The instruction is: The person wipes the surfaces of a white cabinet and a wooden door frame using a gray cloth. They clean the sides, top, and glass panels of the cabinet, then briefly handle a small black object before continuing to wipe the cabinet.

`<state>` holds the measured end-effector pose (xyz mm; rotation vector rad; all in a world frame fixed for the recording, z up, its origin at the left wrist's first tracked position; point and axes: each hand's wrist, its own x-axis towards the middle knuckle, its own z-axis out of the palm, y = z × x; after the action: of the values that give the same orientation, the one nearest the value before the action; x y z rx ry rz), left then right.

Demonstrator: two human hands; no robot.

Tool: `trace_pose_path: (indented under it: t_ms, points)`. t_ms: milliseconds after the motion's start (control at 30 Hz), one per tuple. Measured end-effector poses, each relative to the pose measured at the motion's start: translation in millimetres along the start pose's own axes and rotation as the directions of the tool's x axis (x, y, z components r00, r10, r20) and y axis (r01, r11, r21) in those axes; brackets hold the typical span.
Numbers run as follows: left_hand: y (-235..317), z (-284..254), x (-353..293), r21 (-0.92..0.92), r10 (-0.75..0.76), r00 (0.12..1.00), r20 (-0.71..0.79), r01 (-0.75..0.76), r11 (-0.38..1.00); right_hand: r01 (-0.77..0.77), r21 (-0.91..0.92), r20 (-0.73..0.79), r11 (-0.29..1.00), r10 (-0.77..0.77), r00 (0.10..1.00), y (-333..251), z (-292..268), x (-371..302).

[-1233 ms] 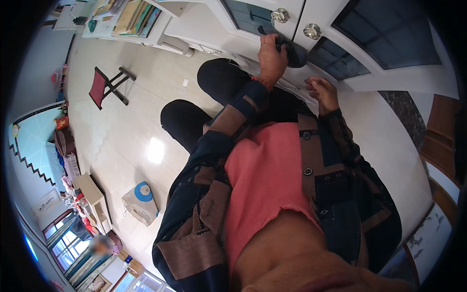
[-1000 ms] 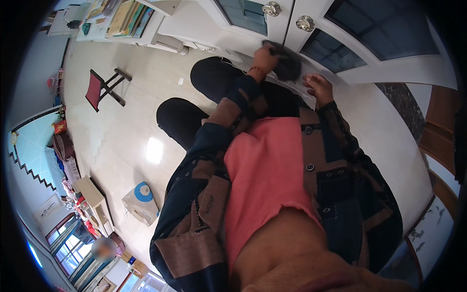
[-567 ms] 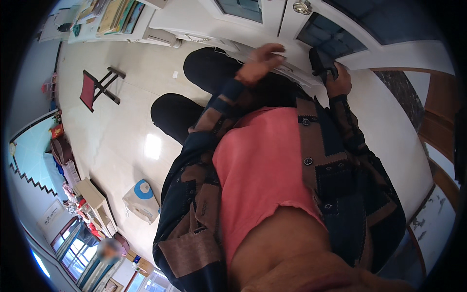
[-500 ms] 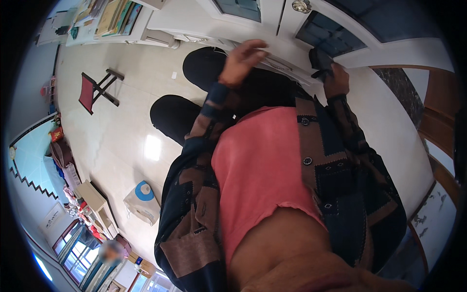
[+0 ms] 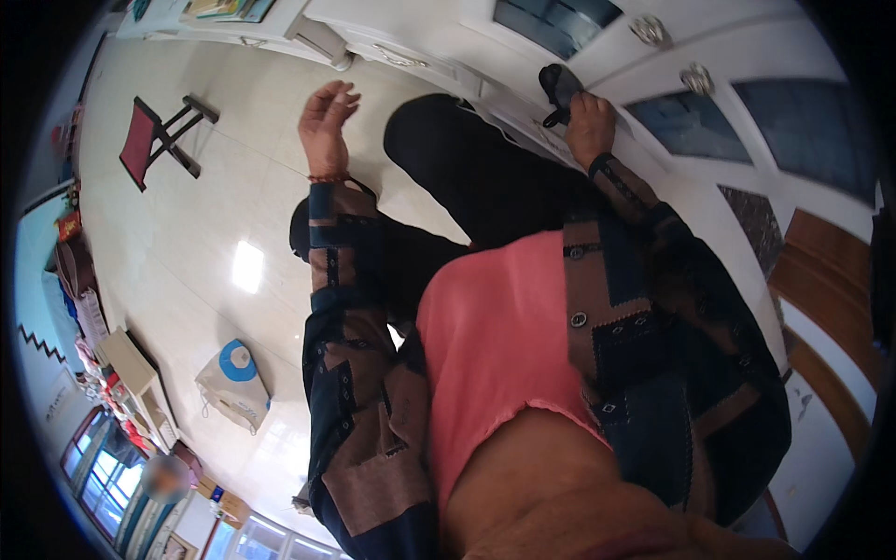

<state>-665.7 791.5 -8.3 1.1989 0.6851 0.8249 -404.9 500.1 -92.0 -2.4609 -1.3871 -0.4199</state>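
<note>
My right hand (image 5: 592, 129) is closed round a black object with a thin dark loop (image 5: 560, 87), held close in front of the white cabinet (image 5: 607, 79). What kind of thing it is, I cannot make out. Out to the left, my left hand (image 5: 327, 121) is raised above the pale floor, fingers loosely apart and nothing in them. Below and beside it are my bent knees in black trousers (image 5: 457, 140). The cabinet's doors have dark glass panes (image 5: 691, 126), a round knob (image 5: 651, 31) and a second knob (image 5: 697, 78).
White drawers (image 5: 401, 58) run along the far side, with books (image 5: 229, 7) on top. On the tiled floor at left stands a red folding stool (image 5: 140, 145). A beige bag with a blue patch (image 5: 233, 387) lies nearer. A person (image 5: 166, 481) appears small at lower left.
My left hand has swung left, away from the cabinet and out over the floor. My right hand has moved left with the black object still in it, and the whole view has shifted.
</note>
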Motion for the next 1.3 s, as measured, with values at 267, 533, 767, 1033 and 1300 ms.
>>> trace_pose_path:
  t_ms: [267,533,767,1033,1300]
  points:
    - [2,-6,29,0.207,-0.125,0.985,0.116,0.099,0.973,0.085,-0.057,0.071,0.995,-0.081,0.994,-75,48,95]
    - [-9,-23,52,0.770,0.018,0.970,0.243,-0.204,0.604,0.192,-0.050,0.080,0.980,-0.188,0.979,-141,84,172]
    - [-3,-29,39,0.933,-0.289,0.894,0.343,-0.287,0.219,0.220,-0.081,0.082,0.972,-0.214,0.973,-190,113,233]
    - [-5,-45,40,0.948,-0.283,0.916,0.283,-0.223,0.226,0.255,-0.039,0.087,0.966,-0.251,0.964,-192,116,245]
    - [-5,-55,47,0.949,-0.255,0.924,0.284,-0.233,0.210,0.345,0.068,0.036,0.936,-0.348,0.937,-138,76,158]
